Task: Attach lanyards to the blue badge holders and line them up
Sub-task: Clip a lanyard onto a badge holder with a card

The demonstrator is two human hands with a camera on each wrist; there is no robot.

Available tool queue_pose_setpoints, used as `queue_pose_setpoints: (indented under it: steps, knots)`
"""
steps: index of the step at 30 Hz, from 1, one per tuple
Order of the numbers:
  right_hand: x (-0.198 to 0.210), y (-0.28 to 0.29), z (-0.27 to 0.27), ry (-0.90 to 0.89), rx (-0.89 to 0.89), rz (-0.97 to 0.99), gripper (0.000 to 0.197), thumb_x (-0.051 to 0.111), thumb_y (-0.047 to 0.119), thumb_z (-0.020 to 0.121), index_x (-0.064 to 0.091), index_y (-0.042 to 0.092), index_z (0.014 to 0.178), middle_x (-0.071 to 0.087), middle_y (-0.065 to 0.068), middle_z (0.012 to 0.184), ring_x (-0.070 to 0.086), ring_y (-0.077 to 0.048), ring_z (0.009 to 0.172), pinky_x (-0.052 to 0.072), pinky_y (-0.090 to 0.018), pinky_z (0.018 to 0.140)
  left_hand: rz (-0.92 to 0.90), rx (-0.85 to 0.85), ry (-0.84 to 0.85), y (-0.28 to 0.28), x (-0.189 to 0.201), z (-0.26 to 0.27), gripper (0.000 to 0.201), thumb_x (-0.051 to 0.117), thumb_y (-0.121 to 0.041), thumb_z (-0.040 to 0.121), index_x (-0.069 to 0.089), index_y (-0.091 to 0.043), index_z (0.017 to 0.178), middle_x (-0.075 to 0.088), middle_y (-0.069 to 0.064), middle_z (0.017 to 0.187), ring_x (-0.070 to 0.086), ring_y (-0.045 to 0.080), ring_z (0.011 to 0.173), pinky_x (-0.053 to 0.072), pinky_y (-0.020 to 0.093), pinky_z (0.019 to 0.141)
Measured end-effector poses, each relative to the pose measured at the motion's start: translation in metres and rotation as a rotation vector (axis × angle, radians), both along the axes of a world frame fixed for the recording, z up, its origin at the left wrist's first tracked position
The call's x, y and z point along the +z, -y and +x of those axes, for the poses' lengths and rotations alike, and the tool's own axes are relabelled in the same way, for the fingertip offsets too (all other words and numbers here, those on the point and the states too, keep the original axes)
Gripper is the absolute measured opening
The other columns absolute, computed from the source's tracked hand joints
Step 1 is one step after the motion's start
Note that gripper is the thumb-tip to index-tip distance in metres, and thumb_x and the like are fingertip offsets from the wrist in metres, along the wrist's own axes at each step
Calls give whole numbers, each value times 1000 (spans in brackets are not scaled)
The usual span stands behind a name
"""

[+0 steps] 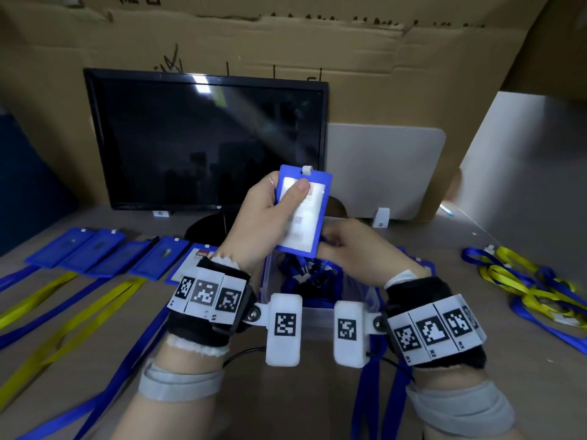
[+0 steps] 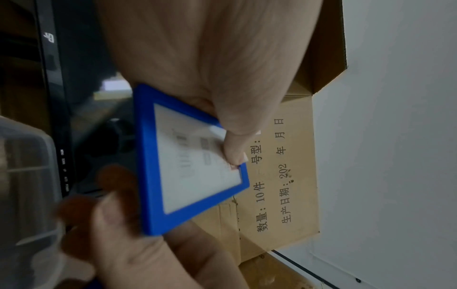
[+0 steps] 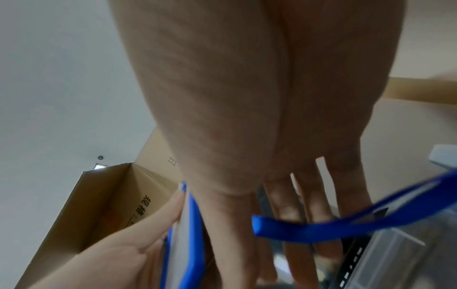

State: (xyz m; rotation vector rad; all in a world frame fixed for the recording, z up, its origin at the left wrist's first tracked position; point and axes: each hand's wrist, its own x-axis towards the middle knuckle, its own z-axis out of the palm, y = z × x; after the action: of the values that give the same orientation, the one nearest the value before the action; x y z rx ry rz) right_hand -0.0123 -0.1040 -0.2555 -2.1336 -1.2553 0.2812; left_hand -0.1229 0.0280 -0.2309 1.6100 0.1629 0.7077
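Observation:
My left hand (image 1: pixel 270 211) holds a blue badge holder (image 1: pixel 301 211) upright above the table, thumb on its clear front over a white card, white clip tab at the top. The left wrist view shows the thumb (image 2: pixel 235 136) pressing on that holder (image 2: pixel 188 166). My right hand (image 1: pixel 349 249) is at the holder's lower right edge. A blue lanyard strap (image 3: pixel 346 224) lies across the palm side of its fingers (image 3: pixel 296 215), which look mostly straight. Whether they pinch it is unclear. The holder's edge (image 3: pixel 190 244) sits beside the right thumb.
A clear plastic box (image 1: pixel 317 315) with blue lanyards stands under my hands. Several blue holders (image 1: pixel 104 252) with blue and yellow lanyards lie in a row at the left. A tangle of lanyards (image 1: pixel 524 281) lies at the right. A dark monitor (image 1: pixel 206 138) stands behind.

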Motion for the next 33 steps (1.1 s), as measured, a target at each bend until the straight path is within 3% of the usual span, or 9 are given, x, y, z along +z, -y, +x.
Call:
queue_pose_setpoints:
  steps: [2, 4, 9, 12, 15, 17, 22, 28, 33]
  knots:
    - [1, -1, -9, -15, 36, 53, 28, 66, 38, 91, 68, 30, 117, 72, 13, 113, 65, -3, 105, 51, -33, 95, -21, 72, -5, -4, -1, -6, 20, 59, -28, 100, 60, -8, 106, 71, 13, 97, 68, 21, 82, 57, 41, 73]
    - [13, -1, -21, 8, -20, 149, 34, 66, 22, 89, 66, 33, 121, 70, 15, 111, 60, 4, 96, 47, -22, 88, -7, 170, -16, -10, -2, -13, 19, 63, -28, 98, 55, -12, 101, 71, 14, 98, 69, 17, 79, 57, 33, 66]
    - [34, -20, -63, -138, 45, 259, 5, 67, 26, 91, 71, 25, 93, 74, 8, 79, 64, 2, 67, 49, -17, 69, 34, 334, -44, -32, -2, -41, 37, 68, -38, 92, 54, -9, 109, 71, 14, 107, 71, 28, 95, 59, 47, 83]
    - [32, -42, -84, -168, 77, 267, 16, 63, 21, 97, 66, 8, 88, 69, 0, 65, 55, -6, 49, 41, -16, 50, 29, 383, -58, -46, -5, -63, 41, 68, -42, 92, 55, -8, 110, 71, 9, 104, 70, 25, 96, 58, 44, 84]
    - [29, -67, -104, -262, 62, 249, 21, 53, 22, 102, 59, 4, 92, 69, -6, 65, 59, -19, 51, 42, -27, 45, 15, 425, -87, -60, -6, -88, 38, 63, -47, 94, 57, -12, 107, 71, 2, 98, 70, 16, 86, 56, 32, 73]
    - [28, -82, -118, -358, 46, 255, 18, 44, 24, 105, 51, 12, 94, 72, -11, 69, 65, -25, 53, 44, -29, 43, -10, 394, -143, -67, -6, -109, 37, 56, -48, 98, 56, -11, 101, 68, 1, 82, 65, 8, 62, 52, 25, 55]
    - [29, -124, -153, -478, 20, 313, 21, 32, 25, 109, 39, 5, 110, 70, -21, 77, 64, -30, 47, 46, -28, 39, 59, 397, -240, -96, -14, -164, 40, 53, -38, 102, 56, -7, 77, 47, 1, 55, 41, 15, 43, 41, 24, 38]
    - [25, -197, -207, -601, 37, 452, 7, 30, 16, 107, 33, 12, 103, 46, -13, 71, 35, -7, 29, 26, -16, 33, 198, 643, -449, -145, -7, -248, 43, 57, -42, 97, 71, -4, 84, 46, -3, 53, 36, 15, 45, 29, 28, 45]
    - [11, -271, -263, -778, 29, 360, 19, 32, 8, 103, 40, 9, 86, 48, -14, 67, 39, -13, 30, 29, -14, 35, 290, 795, -611, -177, 1, -331, 38, 56, -37, 94, 74, -6, 81, 56, 1, 58, 42, 15, 48, 34, 27, 50]
